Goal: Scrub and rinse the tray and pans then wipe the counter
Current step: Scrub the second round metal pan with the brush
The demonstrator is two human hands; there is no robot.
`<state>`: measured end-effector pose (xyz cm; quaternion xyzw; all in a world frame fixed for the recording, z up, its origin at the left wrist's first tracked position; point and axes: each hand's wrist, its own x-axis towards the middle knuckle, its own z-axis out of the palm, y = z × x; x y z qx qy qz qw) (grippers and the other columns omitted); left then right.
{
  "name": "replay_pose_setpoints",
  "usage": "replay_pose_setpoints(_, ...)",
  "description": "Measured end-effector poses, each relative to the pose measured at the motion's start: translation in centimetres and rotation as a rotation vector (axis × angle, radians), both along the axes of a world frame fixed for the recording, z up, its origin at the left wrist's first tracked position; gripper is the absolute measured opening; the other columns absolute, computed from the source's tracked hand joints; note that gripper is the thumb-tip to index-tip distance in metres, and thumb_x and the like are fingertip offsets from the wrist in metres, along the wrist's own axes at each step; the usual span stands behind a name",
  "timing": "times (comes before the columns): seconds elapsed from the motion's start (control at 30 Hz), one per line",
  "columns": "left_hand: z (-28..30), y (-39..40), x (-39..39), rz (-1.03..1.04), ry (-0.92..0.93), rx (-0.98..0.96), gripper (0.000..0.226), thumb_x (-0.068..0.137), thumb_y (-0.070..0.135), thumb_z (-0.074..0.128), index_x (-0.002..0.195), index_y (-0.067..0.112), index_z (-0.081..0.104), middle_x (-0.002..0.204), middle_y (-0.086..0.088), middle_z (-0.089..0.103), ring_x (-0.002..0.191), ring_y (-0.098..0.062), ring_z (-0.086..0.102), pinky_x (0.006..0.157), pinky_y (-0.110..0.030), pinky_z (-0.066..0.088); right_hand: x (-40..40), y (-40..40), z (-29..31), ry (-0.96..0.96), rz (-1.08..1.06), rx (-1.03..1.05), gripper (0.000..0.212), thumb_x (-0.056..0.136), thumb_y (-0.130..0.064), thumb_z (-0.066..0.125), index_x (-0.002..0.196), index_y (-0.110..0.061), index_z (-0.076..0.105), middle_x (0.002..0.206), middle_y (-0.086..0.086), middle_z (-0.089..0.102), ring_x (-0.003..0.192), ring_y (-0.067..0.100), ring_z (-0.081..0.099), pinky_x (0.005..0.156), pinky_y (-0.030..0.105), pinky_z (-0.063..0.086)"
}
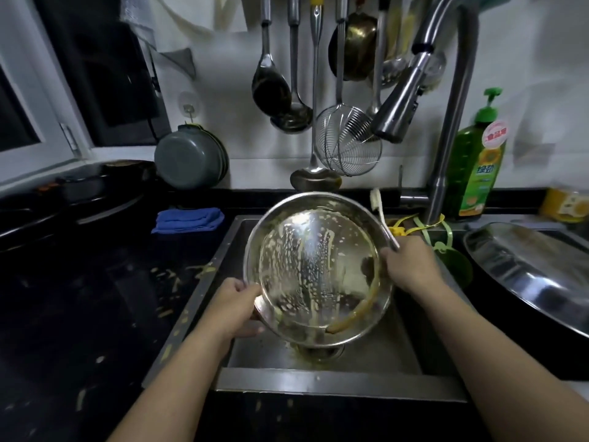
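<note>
A round steel pan (314, 266), streaked with yellowish residue, is tilted up over the sink (322, 382). My left hand (234, 309) grips its lower left rim. My right hand (409, 266) is at the pan's right rim and holds a white-handled brush (379, 212) whose head sticks up behind the pan. A large oval steel tray (529, 269) lies on the right, leaning over the sink's edge. The dark counter (83, 314) on the left carries scattered yellow food scraps.
A pull-out faucet (401, 100) hangs over the sink. Ladles and a wire skimmer (347, 141) hang on the wall. Green dish soap (478, 161) stands at the back right. A folded blue cloth (188, 220) lies by the sink's left corner. Dark cookware (95, 189) sits far left.
</note>
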<state>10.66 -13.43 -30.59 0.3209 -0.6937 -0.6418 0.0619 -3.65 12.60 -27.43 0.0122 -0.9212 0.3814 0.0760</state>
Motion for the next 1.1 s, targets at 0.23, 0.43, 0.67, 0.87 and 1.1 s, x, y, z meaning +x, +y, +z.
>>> replay_pose_setpoints(0.23,1.1,1.2,1.0,-0.2,-0.152,-0.094,0.017,0.105,0.031,0.055,0.113,0.02,0.066,0.117,-0.01,0.067,0.102,-0.031,0.068,0.059,-0.047,0.064,1.9,-2.1,0.8,0.279,0.267,0.354,0.015,0.099,-0.034,0.057,0.091,-0.024,0.066,0.079,-0.003,0.061,0.076,0.021,0.06,0.067,0.04,0.053)
replay_pose_setpoints(0.43,0.8,0.7,0.6,-0.037,-0.097,-0.311,0.022,0.106,0.033,0.049,0.096,0.027,0.068,0.101,-0.01,0.068,0.086,-0.036,0.071,0.064,-0.049,0.064,2.3,-2.7,1.0,0.281,0.344,0.277,0.042,0.102,-0.04,0.052,0.141,-0.026,0.056,0.139,-0.001,0.057,0.127,0.023,0.054,0.103,0.041,0.046)
replay_pose_setpoints(0.67,1.1,-0.1,0.1,0.365,0.2,-0.364,0.026,0.105,0.02,0.045,0.094,0.005,0.062,0.081,-0.01,0.064,0.068,-0.031,0.063,0.056,-0.032,0.051,4.5,-1.4,2.4,0.267,0.415,0.009,0.028,0.101,-0.033,0.055,0.075,-0.035,0.063,0.073,-0.004,0.063,0.074,0.016,0.059,0.06,0.032,0.037)
replay_pose_setpoints(0.87,1.7,-0.4,0.5,0.541,0.282,-0.437,0.022,0.103,0.012,0.043,0.103,0.003,0.063,0.093,-0.011,0.059,0.086,-0.027,0.05,0.072,-0.031,0.031,4.4,-1.6,0.3,0.043,0.607,0.36,0.033,0.097,-0.028,0.063,0.129,-0.027,0.068,0.124,-0.007,0.07,0.111,0.015,0.062,0.086,0.024,0.043)
replay_pose_setpoints(1.1,1.9,-0.2,0.9,0.543,0.531,-0.391,0.017,0.106,0.017,0.046,0.094,0.019,0.058,0.085,0.003,0.063,0.076,-0.013,0.06,0.073,-0.029,0.039,4.7,-3.7,-0.4,0.268,0.543,0.543,0.038,0.099,-0.029,0.049,0.135,-0.038,0.059,0.113,0.0,0.069,0.102,0.024,0.064,0.081,0.04,0.055)
